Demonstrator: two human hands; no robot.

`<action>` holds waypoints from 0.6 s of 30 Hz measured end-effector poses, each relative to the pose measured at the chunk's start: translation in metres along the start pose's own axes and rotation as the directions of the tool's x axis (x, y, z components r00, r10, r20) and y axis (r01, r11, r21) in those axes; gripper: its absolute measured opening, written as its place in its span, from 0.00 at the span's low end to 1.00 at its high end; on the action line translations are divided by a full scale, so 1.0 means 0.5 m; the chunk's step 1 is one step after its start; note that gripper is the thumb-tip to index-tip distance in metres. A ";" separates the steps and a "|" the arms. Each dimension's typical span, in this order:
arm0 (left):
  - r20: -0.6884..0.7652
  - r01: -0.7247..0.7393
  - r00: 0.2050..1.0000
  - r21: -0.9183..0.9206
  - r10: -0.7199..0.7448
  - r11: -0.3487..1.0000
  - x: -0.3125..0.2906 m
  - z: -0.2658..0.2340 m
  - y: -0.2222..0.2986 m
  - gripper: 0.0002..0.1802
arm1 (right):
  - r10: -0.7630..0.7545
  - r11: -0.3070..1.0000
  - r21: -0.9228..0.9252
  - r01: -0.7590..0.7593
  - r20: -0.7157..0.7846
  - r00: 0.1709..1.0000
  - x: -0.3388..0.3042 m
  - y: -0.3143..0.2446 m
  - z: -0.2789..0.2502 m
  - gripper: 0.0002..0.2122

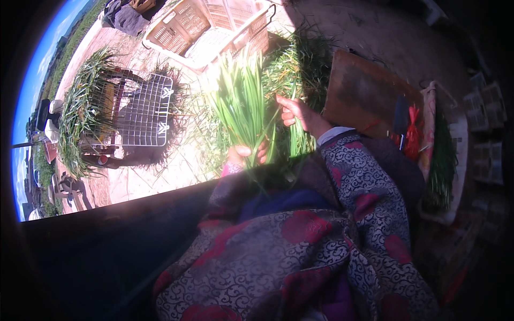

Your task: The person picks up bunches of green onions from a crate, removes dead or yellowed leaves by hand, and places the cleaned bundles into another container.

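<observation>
My left hand (247, 152) is closed around the lower end of a bunch of long, flat green leaves that look like garlic chives (239, 101). The bunch fans out upward in bright sun. To its right, my right hand (297, 115) is closed with thumb and fingers together, and thin green leaves (300, 142) show at and below its fingers. Their exact hold in the fingers is partly hidden. Behind both hands a heap of loose greens (286, 64) lies on the ground.
Beyond the bunch stands a pale plastic crate (209, 43). At left, a wire rack (147, 109) adjoins a pile of cut greens (88, 112). On the right are a brown board (364, 96), red ties (412, 134) and a white crate (459, 176) with dark green bundles (441, 166).
</observation>
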State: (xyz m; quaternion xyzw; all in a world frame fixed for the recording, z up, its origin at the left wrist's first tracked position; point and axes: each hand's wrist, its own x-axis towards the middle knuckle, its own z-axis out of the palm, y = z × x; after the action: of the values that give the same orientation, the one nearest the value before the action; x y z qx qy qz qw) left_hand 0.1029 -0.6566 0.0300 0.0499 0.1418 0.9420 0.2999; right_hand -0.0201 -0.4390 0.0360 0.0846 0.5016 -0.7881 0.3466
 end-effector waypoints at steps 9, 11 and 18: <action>-0.234 0.086 0.971 0.139 -0.052 0.986 -0.019 0.049 0.055 0.40 | -0.797 0.453 -0.876 0.167 -0.314 0.516 -0.018 -0.113 -0.093 0.18; -0.249 0.047 0.968 0.235 0.013 0.971 0.005 0.068 0.049 0.44 | -0.771 0.604 -0.668 0.435 -0.349 0.533 -0.001 -0.121 -0.151 0.19; -0.189 0.053 0.982 0.239 -0.007 0.970 0.017 0.112 0.043 0.48 | -0.497 0.823 -0.350 0.447 -0.063 0.865 -0.079 -0.169 0.077 0.09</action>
State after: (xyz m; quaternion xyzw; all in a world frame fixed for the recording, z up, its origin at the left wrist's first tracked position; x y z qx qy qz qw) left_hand 0.0944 -0.6552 0.0902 -0.0047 0.2843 0.9134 0.2913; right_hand -0.0359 -0.4319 0.1353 -0.0411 0.6540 -0.7473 0.1101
